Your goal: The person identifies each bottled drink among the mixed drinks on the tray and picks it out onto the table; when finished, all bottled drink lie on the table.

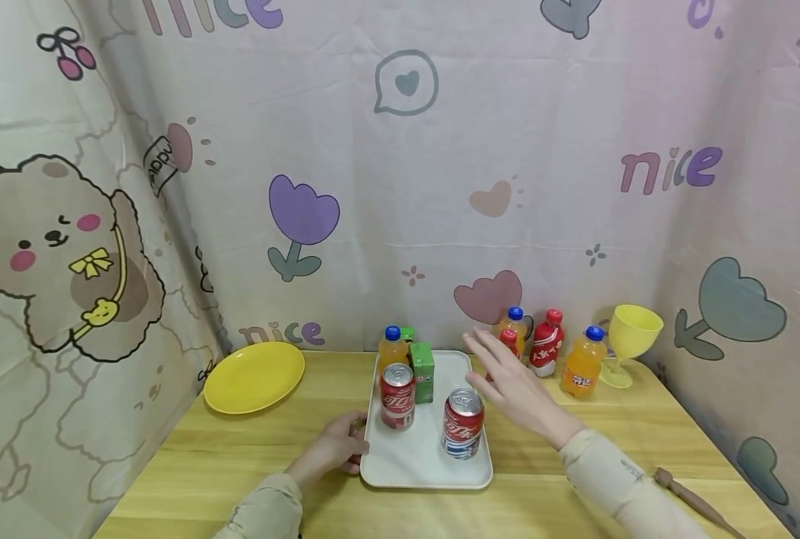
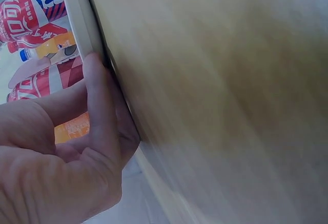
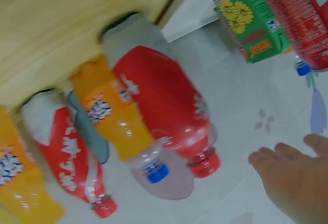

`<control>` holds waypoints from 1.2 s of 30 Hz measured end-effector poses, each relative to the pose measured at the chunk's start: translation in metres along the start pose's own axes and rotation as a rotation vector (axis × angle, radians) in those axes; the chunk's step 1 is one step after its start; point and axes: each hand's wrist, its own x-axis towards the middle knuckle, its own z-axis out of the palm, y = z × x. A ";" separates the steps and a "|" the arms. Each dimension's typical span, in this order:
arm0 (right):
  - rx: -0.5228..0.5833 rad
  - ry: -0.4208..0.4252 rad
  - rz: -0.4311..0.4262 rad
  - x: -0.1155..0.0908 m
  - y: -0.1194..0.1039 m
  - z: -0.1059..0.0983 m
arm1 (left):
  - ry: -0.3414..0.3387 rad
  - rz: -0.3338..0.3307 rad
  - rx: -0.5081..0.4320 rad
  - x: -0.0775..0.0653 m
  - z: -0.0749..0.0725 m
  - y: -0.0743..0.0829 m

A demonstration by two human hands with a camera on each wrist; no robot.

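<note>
A white tray [image 1: 416,471] lies on the table, and my left hand [image 1: 335,443] grips its left edge. In the left wrist view, fingers [image 2: 97,96] hold the tray's rim. Two red soda cans [image 1: 397,397] [image 1: 462,428] stand on the tray, one at the left and one at the front right. Behind the left can are an orange drink bottle [image 1: 391,349] and green drink cartons [image 1: 423,372]. My right hand [image 1: 517,389], fingers extended and holding nothing, hovers beyond the tray's right edge. It partly hides a red-capped bottle [image 1: 508,338]; this red bottle [image 3: 161,96] shows fully in the right wrist view.
Right of the tray stand another orange bottle [image 1: 515,322], a red bottle [image 1: 546,348], an orange bottle [image 1: 584,367] and a yellow goblet [image 1: 631,333]. A yellow plate [image 1: 254,378] sits back left. A brown stick [image 1: 696,503] lies front right. A printed curtain [image 1: 406,187] hangs behind.
</note>
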 end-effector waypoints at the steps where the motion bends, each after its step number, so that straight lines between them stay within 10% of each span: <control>1: 0.009 -0.044 0.017 0.002 -0.003 0.001 | 0.001 -0.002 0.004 0.000 0.000 0.000; 11: 0.046 -0.278 0.021 0.032 -0.027 0.005 | -0.020 0.019 0.003 0.002 -0.002 -0.005; 36: 0.031 -0.563 0.083 0.106 -0.034 0.033 | -0.022 0.025 0.017 0.007 -0.001 -0.009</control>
